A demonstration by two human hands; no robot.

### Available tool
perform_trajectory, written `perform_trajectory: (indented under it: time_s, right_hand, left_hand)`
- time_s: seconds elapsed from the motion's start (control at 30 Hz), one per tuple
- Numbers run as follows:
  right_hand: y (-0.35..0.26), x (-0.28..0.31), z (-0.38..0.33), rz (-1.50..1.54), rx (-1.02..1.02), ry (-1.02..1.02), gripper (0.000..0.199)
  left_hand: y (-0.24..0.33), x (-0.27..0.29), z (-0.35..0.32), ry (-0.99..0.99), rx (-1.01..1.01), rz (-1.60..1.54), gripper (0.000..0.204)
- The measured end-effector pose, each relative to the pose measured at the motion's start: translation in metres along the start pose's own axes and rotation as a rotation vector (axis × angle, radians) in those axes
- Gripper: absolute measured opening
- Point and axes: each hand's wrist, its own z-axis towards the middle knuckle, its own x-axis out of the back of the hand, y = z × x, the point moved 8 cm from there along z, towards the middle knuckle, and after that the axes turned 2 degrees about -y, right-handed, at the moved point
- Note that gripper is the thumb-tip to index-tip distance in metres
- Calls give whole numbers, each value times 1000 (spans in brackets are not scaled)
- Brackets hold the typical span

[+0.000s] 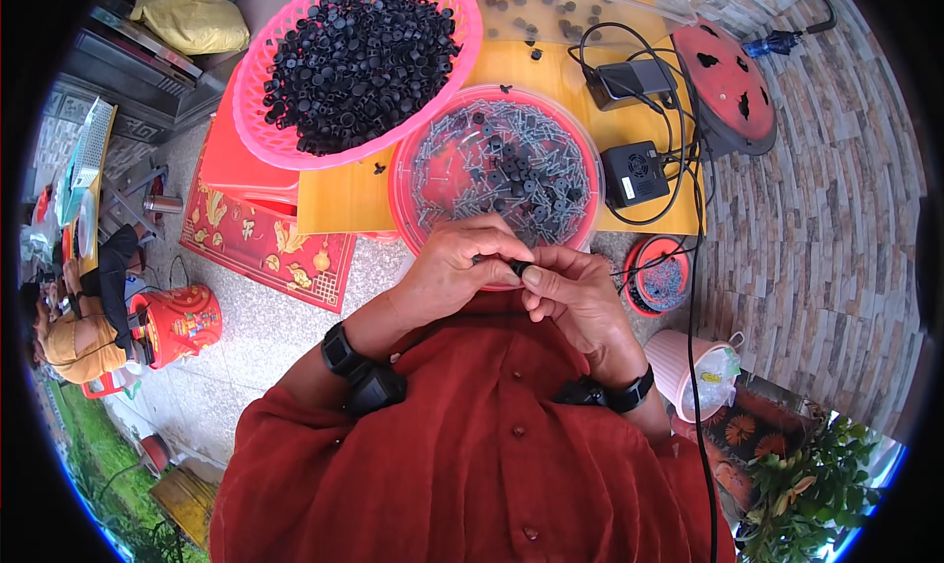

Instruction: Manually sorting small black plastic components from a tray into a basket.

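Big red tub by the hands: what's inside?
Thin grey screw-like pieces and small round black pieces. The left hand covers part of the near side; anything under the top pieces is hidden.

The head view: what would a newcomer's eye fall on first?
Probably the pink basket heaped with small black parts, upper left of centre. Below and right, a round red bowl holds grey screws and more black parts. At its near edge, the left hand and right hand hold a small black piece.

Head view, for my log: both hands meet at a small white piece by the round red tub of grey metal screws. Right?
The colour is wrong: the head view shows the left hand and right hand meeting at a small black piece by the tub.
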Motion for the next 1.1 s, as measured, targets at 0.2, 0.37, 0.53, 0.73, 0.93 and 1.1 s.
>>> perform_trajectory:
  time_s: [0.2,0.37,0.53,0.73,0.93,1.1]
  right_hand:
    - [0,-3,0,-68,0,-71,20]
    - [4,-9,-2,-64,-38,-99,19]
    - [5,-11,0,-71,64,-145,17]
    - [5,-11,3,-86,101,-158,15]
    - [-1,-19,3,127,99,-158,22]
    - [-6,-1,1,16,148,-67,25]
  left_hand:
    - [-1,-3,1,-58,34,-92,15]
    - [1,-1,-1,-79,24,-97,15]
    - [-2,-4,0,-103,26,-147,14]
    - [0,-4,0,-105,-10,-74,12]
    - [-7,4,3,27,54,-257,15]
    - [-26,17,6,64,394,-495,20]
